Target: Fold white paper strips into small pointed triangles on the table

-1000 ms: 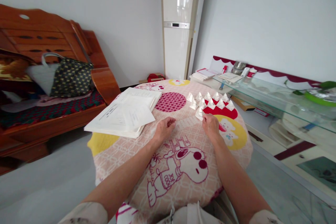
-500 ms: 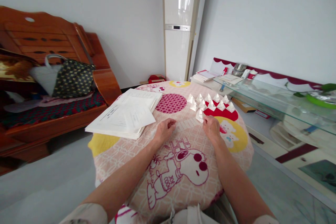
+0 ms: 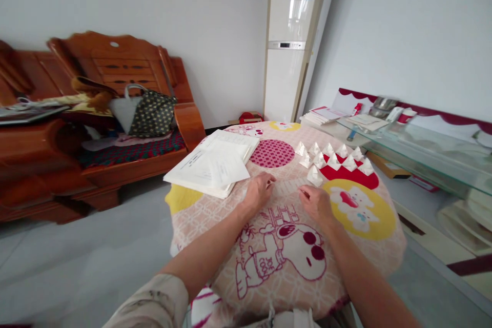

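My left hand (image 3: 260, 190) is over the tablecloth beside the paper stack, its fingers loosely curled in and no object showing in them. Just right of it, my right hand (image 3: 315, 202) has its fingers drawn together, likewise with nothing visible between them. The closest folded paper pyramid (image 3: 314, 176) stands right behind my right hand, apart from the fingers. Behind that, several more small white paper pyramids (image 3: 333, 160) stand in rows. A stack of printed white paper (image 3: 200, 164) lies at the table's left, with a smaller sheet (image 3: 229, 168) on top.
A patterned cloth (image 3: 292, 292) covers the round table. On the right, a glass-topped cabinet (image 3: 415, 143) holds papers (image 3: 321, 115), a paper cup (image 3: 406, 116) and metal containers. A wooden sofa (image 3: 126, 164) with a grey bag (image 3: 128, 107) stands left; a white tall cabinet-like unit (image 3: 286, 77) fills the corner.
My right hand has let go of the nearest paper pyramid and drawn back and left, closer to my left hand. The camera view has turned left, so everything appears further right.
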Demonstrator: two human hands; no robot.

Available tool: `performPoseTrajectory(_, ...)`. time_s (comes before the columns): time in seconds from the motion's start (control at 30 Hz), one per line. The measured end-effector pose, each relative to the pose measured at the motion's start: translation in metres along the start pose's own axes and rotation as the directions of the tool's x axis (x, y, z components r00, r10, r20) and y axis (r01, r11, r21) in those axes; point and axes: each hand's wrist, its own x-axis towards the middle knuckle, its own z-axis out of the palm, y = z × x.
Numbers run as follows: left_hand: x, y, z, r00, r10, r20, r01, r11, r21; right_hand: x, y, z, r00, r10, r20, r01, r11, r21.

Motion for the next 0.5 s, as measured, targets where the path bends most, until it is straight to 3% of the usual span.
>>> performPoseTrajectory(0.1, 0.001, -0.004, -0.013, 0.999, 0.026, -0.020, -0.021, 0.979, 0.203, -0.003, -0.003, 0.006, 0.992, -0.043, 0.116, 0.039, 0.999, 0.034)
performPoseTrajectory(0.27, 0.001, -0.015, -0.036, 0.997, -0.071, -0.024, 0.074, 0.876, 0.477, -0.004, 0.001, 0.009, 0.994, -0.016, 0.111, 0.013, 1.000, 0.023)
performPoseTrajectory(0.5, 0.005, -0.031, -0.054, 0.966, -0.251, -0.058, 0.245, 0.825, 0.509, -0.005, 0.003, 0.011, 0.992, 0.010, 0.123, -0.012, 1.000, 0.019)
